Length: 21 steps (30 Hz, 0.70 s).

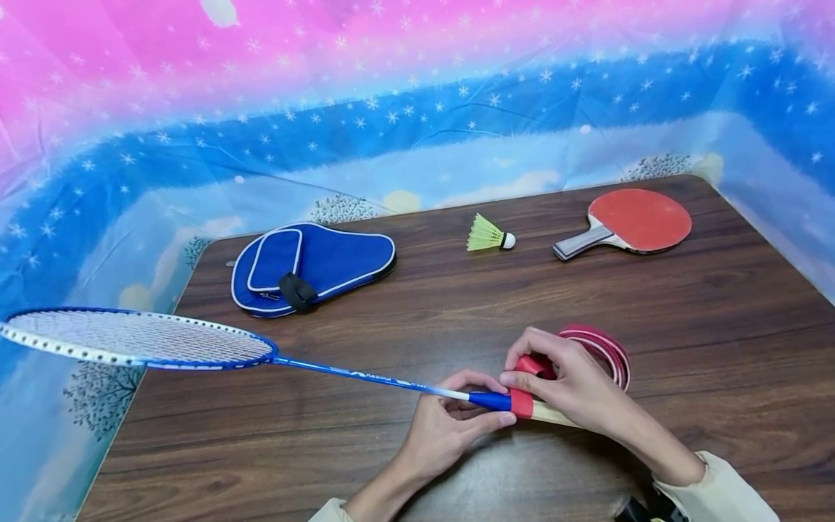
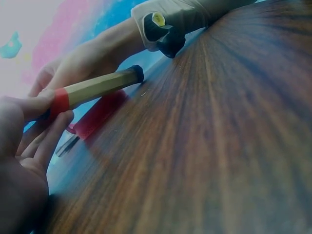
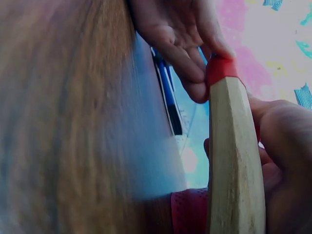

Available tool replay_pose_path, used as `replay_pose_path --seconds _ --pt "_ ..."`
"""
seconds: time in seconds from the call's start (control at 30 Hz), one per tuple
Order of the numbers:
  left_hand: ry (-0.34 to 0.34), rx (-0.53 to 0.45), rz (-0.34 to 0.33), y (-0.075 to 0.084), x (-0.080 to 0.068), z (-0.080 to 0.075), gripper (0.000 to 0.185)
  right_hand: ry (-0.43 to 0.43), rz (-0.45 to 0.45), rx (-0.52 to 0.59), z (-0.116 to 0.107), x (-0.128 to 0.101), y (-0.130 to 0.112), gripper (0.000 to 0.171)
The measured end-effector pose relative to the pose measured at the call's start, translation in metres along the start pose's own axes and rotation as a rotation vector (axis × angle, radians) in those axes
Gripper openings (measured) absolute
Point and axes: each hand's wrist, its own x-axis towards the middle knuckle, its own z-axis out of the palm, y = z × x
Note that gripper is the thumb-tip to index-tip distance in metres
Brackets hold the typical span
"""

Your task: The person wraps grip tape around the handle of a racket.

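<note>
A blue and white badminton racket [image 1: 372,378] points left, its bare wooden handle [image 2: 102,87] at the right. My left hand [image 1: 450,417] pinches the racket where the blue cone meets the handle, thumb and fingertips at a band of red tape [image 1: 521,403] wrapped around the handle's top. My right hand [image 1: 567,373] holds a small red roll of tape [image 1: 533,365] just above that band. In the right wrist view, the wooden handle [image 3: 234,156] runs past the right hand, bare below the red band. A dark cap ends the handle in the left wrist view.
Behind the right hand lies a coiled maroon strip [image 1: 603,348] with pale edges. Farther back on the wooden table [image 1: 293,449] are a blue paddle case [image 1: 346,254], a yellow shuttlecock [image 1: 485,234] and a red table tennis paddle [image 1: 642,220]. A printed cloth [image 1: 404,123] hangs around the table.
</note>
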Motion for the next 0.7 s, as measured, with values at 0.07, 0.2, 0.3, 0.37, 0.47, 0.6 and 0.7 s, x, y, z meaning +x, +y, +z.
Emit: replay_pose_path --seconds 0.07,0.2,0.3,0.37,0.47,0.6,0.7 --pt "0.008 0.024 0.032 -0.0014 0.0003 -0.0008 0.029 0.007 0.005 0.003 0.0015 -0.0002 -0.0003 0.018" --pt "0.020 0.040 0.062 -0.0025 0.0012 -0.0020 0.029 0.010 0.005 -0.004 0.0041 -0.0003 0.0000 0.019" --pt "0.008 -0.013 0.058 -0.0019 0.0014 -0.0020 0.028 0.010 0.000 -0.014 0.0061 -0.0010 0.0009 0.021" --pt "0.000 -0.057 0.055 -0.0015 0.0012 -0.0019 0.028 0.007 -0.002 -0.012 0.0072 -0.0016 0.0013 0.022" --pt "-0.012 -0.105 0.051 -0.0011 0.0010 -0.0017 0.027 0.005 -0.007 -0.009 0.0082 -0.0025 0.0010 0.023" --pt "-0.013 -0.116 0.055 -0.0017 0.0008 -0.0024 0.026 -0.006 0.011 0.025 0.0074 -0.0023 -0.0009 0.021" --pt "-0.014 -0.105 0.066 -0.0022 0.0004 -0.0029 0.025 -0.037 0.049 0.072 0.0065 -0.0020 -0.0022 0.018"
